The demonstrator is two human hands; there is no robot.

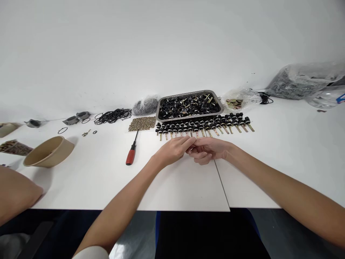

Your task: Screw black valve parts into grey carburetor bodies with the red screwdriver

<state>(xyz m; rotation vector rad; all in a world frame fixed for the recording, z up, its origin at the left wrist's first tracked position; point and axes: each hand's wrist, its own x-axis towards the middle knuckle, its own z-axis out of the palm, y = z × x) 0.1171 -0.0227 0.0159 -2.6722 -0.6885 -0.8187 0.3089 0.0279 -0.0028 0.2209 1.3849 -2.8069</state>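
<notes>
My left hand (176,148) and my right hand (206,149) meet over the table, their fingertips pinched together. Whatever lies between the fingers is hidden. Just beyond them stand rows of small black lock-like parts (201,125) with flat metal strips pointing toward me. Behind these rows sits a metal tray (221,108) heaped with similar black and silver parts. To the left of my left hand lies a screwdriver (130,155) with a red and black handle. Its tip reaches a spread of small brass-coloured pieces (142,123).
Black rubber rings (113,116) and a bag of dark parts (146,106) lie at the back left. A tan bowl (48,151) stands near another person's arm (17,192). Clear bags (304,81) line the wall at right. A seam (222,185) crosses the table.
</notes>
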